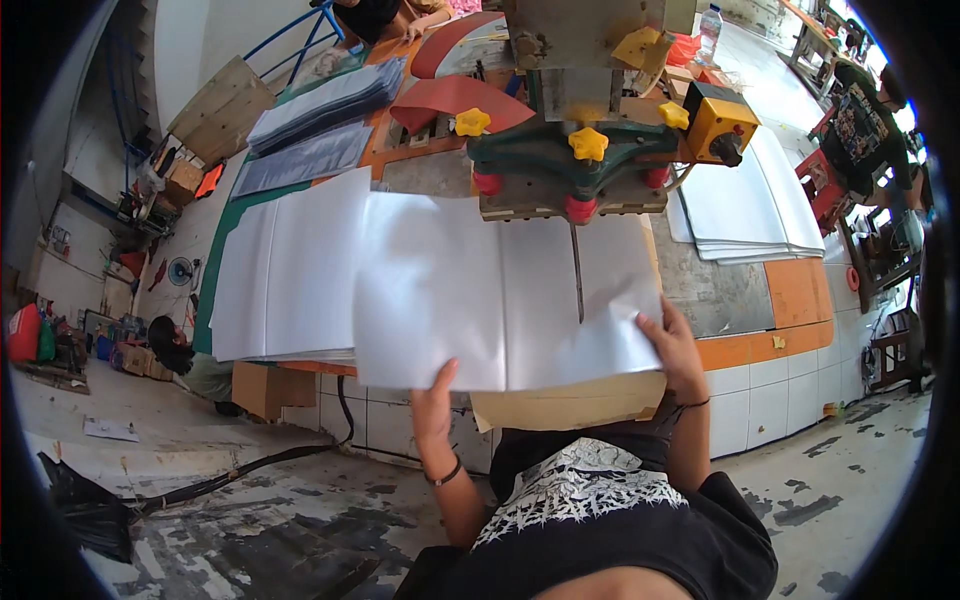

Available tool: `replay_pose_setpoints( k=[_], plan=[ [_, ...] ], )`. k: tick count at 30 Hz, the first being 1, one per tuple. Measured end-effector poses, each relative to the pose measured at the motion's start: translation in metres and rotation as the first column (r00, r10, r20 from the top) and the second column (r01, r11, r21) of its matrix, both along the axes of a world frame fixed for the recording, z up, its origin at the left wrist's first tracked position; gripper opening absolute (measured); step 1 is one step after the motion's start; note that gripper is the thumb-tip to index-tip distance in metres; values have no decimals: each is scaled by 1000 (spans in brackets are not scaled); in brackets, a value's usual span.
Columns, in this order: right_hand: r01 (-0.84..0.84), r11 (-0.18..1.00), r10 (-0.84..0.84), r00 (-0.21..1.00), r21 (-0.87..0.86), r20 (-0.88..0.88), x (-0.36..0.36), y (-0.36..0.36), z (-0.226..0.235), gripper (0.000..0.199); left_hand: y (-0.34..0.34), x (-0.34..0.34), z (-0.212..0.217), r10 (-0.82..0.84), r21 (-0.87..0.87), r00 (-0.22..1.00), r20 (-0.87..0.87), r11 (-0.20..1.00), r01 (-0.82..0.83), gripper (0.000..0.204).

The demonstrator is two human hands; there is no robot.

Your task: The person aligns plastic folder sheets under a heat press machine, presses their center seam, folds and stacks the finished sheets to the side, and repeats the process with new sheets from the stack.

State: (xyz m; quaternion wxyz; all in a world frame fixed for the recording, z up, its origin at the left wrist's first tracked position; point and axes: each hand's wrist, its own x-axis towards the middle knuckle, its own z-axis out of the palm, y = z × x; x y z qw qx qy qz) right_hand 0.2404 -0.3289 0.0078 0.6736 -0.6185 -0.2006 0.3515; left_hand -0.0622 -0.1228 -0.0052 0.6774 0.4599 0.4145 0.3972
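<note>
A wide, silvery translucent plastic sheet (430, 270) with a crease down it is spread before me. My left hand (434, 400) pinches its near edge, thumb on top. At the near right corner my right hand (678, 345) grips the same sheet, which bends up there. The far part of the sheet lies beneath the head of a press (575, 160) with yellow star knobs. Below the sheet a tan board (570, 402) juts past the table edge. A stack of similar sheets (290, 270) lies left of the held one.
Another sheet stack (745, 210) rests right of the press. Dark-looking plastic bundles (325, 105) lie at the far left of the table. A yellow control box (720, 125) is fixed beside the press head. Other people are at the far side and far right (870, 125).
</note>
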Motion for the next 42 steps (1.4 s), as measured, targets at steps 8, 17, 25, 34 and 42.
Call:
replay_pose_setpoints(
  k=[8,17,25,34,42],
  plan=[
    [175,984,-166,972,-41,164,94,-32,-11,48,15,58,22,126,28,986,110,991,-130,67],
    [434,889,-260,740,-146,620,79,-17,-6,44,43,48,4,372,703,792,-484,704,99,51],
    [589,800,-324,579,-109,748,84,2,-13,36,47,47,-1,320,662,717,-619,703,258,37],
    [642,758,-279,482,-117,831,91,0,-22,35,41,47,-7,360,683,716,-598,696,221,30],
    [672,708,-167,457,-216,873,88,-1,-23,36,42,48,-6,364,666,678,-638,703,249,27]
  ],
)
